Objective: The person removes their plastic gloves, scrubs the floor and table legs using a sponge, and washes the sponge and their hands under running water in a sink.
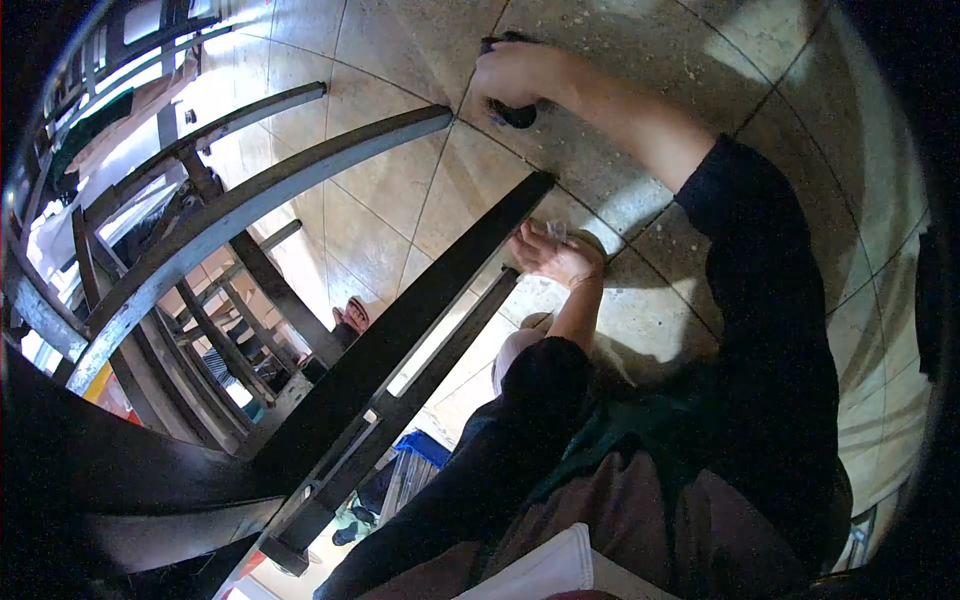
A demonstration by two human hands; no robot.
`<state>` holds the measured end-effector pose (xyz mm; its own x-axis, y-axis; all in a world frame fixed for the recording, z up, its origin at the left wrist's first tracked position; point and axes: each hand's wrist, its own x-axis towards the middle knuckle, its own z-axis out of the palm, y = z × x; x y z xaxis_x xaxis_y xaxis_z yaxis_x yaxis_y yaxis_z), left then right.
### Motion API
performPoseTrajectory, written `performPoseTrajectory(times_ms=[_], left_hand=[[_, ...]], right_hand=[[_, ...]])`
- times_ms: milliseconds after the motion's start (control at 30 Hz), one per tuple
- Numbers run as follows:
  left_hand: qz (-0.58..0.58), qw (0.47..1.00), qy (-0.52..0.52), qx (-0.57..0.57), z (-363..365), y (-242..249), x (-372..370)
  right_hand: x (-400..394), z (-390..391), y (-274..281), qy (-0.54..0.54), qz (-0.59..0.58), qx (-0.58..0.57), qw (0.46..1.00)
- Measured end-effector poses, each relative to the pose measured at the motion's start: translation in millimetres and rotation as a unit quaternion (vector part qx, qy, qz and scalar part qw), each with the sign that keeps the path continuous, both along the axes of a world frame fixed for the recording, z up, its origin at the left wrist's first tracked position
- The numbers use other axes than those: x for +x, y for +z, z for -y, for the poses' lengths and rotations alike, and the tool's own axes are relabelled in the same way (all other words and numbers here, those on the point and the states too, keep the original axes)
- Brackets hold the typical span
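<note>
"From my remote seat, I ask: what is largest around the hands?"

"I see the tiled floor point(380, 210) below the 2 hands, then a curved wooden rail point(275, 182) away to their left."

"And the long wooden bar point(415, 320)?"

"Its long axis runs from the left of the body forward to the left hand point(560, 260). The far end lies just ahead of those fingers, so this hand is nearer. If they touch, I cannot tell."

"What about the right hand point(515, 75)?"

"It is farther forward, well apart from the bar, and closed around a dark object point(515, 113), which shows on 2 sides of the fist."

"And the left?"

"Partly curled. A small clear thing point(556, 231) is at its fingers; whether it is gripped, I cannot tell."
</note>
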<state>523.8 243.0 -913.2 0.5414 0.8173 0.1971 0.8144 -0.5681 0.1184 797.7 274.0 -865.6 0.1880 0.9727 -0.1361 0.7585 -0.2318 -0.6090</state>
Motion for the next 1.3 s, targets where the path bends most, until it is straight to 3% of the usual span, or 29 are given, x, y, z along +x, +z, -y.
performPoseTrajectory(times_ms=[100, 167, 200, 267, 333, 400, 467, 533, 600, 667, 733, 800, 867, 900, 933, 1033, 1167, 1300], left_hand=[[-0.005, 1.0, 0.005, 0.001, 0, -1, 0], [-0.011, 1.0, 0.004, -0.001, 1, 2, 1], [-0.015, 1.0, 0.004, -0.004, 2, 4, 2], [-0.017, 1.0, -0.005, 0.004, 4, 8, 3], [-0.02, 1.0, -0.014, 0.012, 2, 4, 1], [-0.005, 1.0, -0.024, 0.015, -8, -14, -11], [-0.002, 1.0, -0.014, 0.0, 2, 1, -1], [-0.022, 1.0, -0.001, 0.018, 7, 7, 6], [0.004, 1.0, -0.009, 0.024, 2, -1, 2], [0.011, 0.998, -0.023, 0.051, 2, 1, 3], [-0.018, 0.999, 0.0, 0.039, 3, 4, 4], [0.007, 0.999, -0.005, 0.05, 1, -3, 2], [-0.012, 0.999, 0.007, 0.044, 1, -2, 1], [-0.03, 0.999, 0.018, 0.034, 2, -1, 1], [-0.031, 0.999, 0.018, 0.033, 2, -2, -1], [0.0, 1.0, 0.006, 0.03, 1, -6, 0], [-0.027, 0.999, -0.002, 0.028, 5, 4, 3], [-0.014, 1.0, 0.0, 0.016, 5, 5, 3]], right_hand=[[1, -7, 27, -0.062, -0.085, -0.058, 0.993], [-13, -33, 15, -0.039, -0.023, 0.091, 0.995], [-24, -38, 5, -0.041, -0.022, 0.09, 0.995], [-42, -44, -13, -0.091, 0.094, 0.221, 0.967], [-40, -30, -33, -0.106, 0.078, 0.188, 0.973], [-35, -12, -43, -0.042, 0.091, 0.222, 0.97], [-35, 7, -34, -0.053, 0.088, 0.231, 0.968], [-29, 33, -11, -0.068, 0.083, -0.002, 0.994], [-12, 56, 11, -0.064, 0.099, -0.062, 0.991], [5, 70, 21, -0.146, -0.062, 0.039, 0.987], [36, 55, 7, -0.196, 0.041, 0.182, 0.963], [67, 46, 13, -0.299, 0.087, 0.216, 0.925], [85, 62, 34, -0.338, 0.126, 0.09, 0.928], [89, 49, -2, -0.403, 0.142, 0.126, 0.895], [82, 47, -13, -0.404, 0.142, 0.125, 0.895], [54, 51, -31, -0.406, 0.288, 0.132, 0.857], [-13, 83, -32, -0.278, 0.197, 0.126, 0.932], [-42, 130, -17, -0.208, 0.12, 0.069, 0.968]])
